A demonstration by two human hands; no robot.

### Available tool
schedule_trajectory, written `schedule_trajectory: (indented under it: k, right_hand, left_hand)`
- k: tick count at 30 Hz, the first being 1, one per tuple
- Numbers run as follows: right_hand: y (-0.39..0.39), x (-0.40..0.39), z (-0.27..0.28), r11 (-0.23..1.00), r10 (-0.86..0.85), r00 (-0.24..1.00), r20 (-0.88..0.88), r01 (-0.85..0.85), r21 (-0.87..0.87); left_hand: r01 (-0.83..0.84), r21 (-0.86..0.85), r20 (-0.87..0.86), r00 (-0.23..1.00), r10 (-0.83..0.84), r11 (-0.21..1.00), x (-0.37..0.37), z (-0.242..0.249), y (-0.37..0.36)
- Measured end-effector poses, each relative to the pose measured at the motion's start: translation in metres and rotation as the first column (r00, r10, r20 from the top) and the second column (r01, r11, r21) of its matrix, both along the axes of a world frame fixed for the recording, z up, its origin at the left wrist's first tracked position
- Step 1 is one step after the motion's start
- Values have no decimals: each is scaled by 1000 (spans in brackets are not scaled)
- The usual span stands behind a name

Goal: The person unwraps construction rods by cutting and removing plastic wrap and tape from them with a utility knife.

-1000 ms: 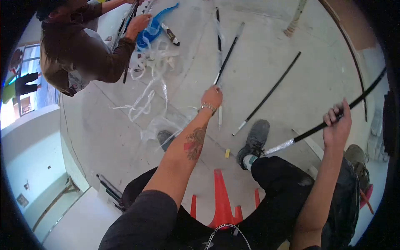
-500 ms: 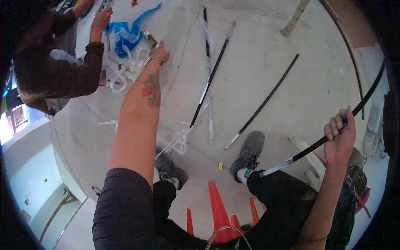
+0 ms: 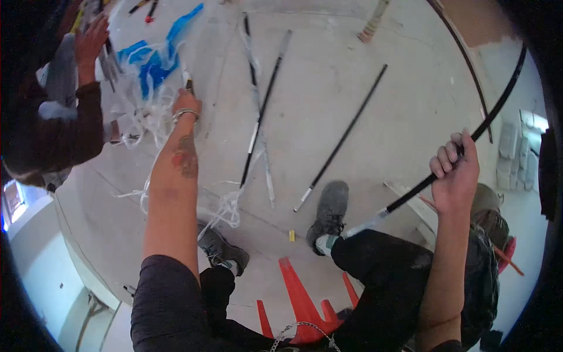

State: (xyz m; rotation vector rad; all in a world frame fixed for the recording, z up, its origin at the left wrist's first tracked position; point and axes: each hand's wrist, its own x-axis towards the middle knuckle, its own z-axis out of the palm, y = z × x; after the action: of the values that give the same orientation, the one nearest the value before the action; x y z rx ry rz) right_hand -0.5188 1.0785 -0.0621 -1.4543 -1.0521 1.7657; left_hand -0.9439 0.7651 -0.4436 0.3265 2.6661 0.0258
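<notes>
My right hand [image 3: 456,167] is closed round a long black flexible tube [image 3: 413,190], which curves up to the far right. Its lower end, wrapped in clear plastic, lies over my right knee. At the upper left, my left hand [image 3: 187,104] is closed on a slim tool [image 3: 188,81] with a dark handle and a pale, blade-like end; its exact kind is unclear. Beside that hand lie tangled white plastic strips [image 3: 141,120] and a torn blue plastic sheet [image 3: 153,69]. Three more black tubes, among them one crossing another [image 3: 267,100] and a separate one [image 3: 349,129], lie on the floor.
A co-worker's hand [image 3: 91,44] and dark sleeve [image 3: 79,126] are at the left, near the plastic scraps. Between my shoes lies a small yellow block [image 3: 291,236]. A red slatted seat [image 3: 299,293] is under me. A wrapped pole [image 3: 373,22] stands at the top.
My left hand has gone from reaching beside the slim tool to closing on it. My right hand still holds the tube. The co-worker's hand has shifted, and the view has turned slightly.
</notes>
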Motion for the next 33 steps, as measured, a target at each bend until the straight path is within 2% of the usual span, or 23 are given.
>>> schedule_trajectory:
  k: [2, 4, 5, 7, 8, 9, 10, 11, 12, 13, 14, 15, 17, 18, 19, 20, 21, 23, 25, 27, 28, 29, 33]
  right_hand:
    - [-2, 2, 4, 999, -32, 999, 12, 32, 11]
    - [-2, 5, 5, 998, -51, 999, -2, 51, 24]
    - [-3, 6, 6, 999, -49, 998, -32, 50, 22]
    - [-6, 7, 5, 998, -66, 997, -30, 67, 20]
    - [-7, 10, 4, 997, -78, 997, -24, 78, 4]
    - [-4, 14, 1, 993, -107, 994, -15, 106, -58]
    - [-6, 19, -1, 993, -74, 997, 12, 75, -91]
    - [-11, 18, 0, 989, -139, 990, -28, 138, -53]
    - [-15, 18, 2, 980, -199, 978, -71, 198, -15]
    - [-8, 27, -1, 987, -96, 994, 43, 89, 137]
    - [-8, 33, 21, 980, -167, 986, 8, 165, 110]
    - [-11, 33, 39, 973, -225, 974, -30, 226, 43]
    - [-9, 54, 49, 956, -280, 957, -71, 285, 69]
    - [-9, 66, 52, 940, -326, 942, -79, 332, 83]
    - [-12, 74, 56, 937, -332, 938, -102, 340, 76]
    - [-15, 78, 59, 939, -326, 933, -151, 338, 64]
    - [-19, 80, 61, 942, -318, 927, -201, 333, 46]
    - [-23, 84, 64, 952, -299, 908, -293, 303, -35]
    - [-26, 78, 59, 961, -275, 884, -378, 245, -126]
    - [-33, 60, 53, 961, -262, 869, -419, 196, -193]
    - [-41, 52, 56, 976, -194, 863, -467, 123, -180]
    - [-46, 43, 56, 979, -134, 837, -531, 28, -203]
    - [-71, 32, 77, 977, 42, 732, -680, -173, -126]
  left_hand:
    - [-24, -10, -66, 998, 23, 1000, 23, 17, 10]
    - [-128, 116, 3, 992, 128, 985, 60, 29, 19]
    - [66, 106, -25, 998, -64, 992, 86, -4, 8]
    - [114, 49, -6, 994, -113, 992, 186, 70, 32]
    - [178, 44, 74, 981, -181, 983, 233, 75, 34]
    - [291, 212, 121, 940, -320, 933, 280, 28, 17]
    - [650, 283, 73, 719, -691, 706, 319, -4, 3]
    - [456, 633, 11, 803, -596, 626, 357, 55, 18]
    - [451, 487, 290, 724, -626, 747, 385, 60, 34]
    - [570, 539, 162, 653, -740, 620, 409, 51, 46]
    - [587, 575, 103, 640, -762, 570, 422, 52, 82]
    - [495, 743, -14, 683, -730, 449, 426, 56, 99]
    - [401, 870, -140, 759, -635, 287, 422, 98, 122]
    - [393, 877, -168, 789, -591, 276, 410, 148, 146]
    - [158, 879, 170, 778, -605, 450, 392, 220, 155]
    - [-59, 779, 489, 680, -546, 625, 376, 286, 152]
    - [-33, 774, 474, 692, -545, 632, 366, 313, 140]
    - [-477, 767, 641, 548, -537, 429, 353, 359, 102]
    - [-527, 765, 635, 524, -567, 370, 353, 418, 59]
    - [-442, 823, 567, 664, -488, 356, 359, 469, 18]
    - [-399, 821, 565, 674, -475, 409, 360, 487, -3]
    - [-356, 815, 562, 676, -476, 457, 362, 501, -20]
    - [-405, 800, 573, 735, -363, 442, 396, 518, -59]
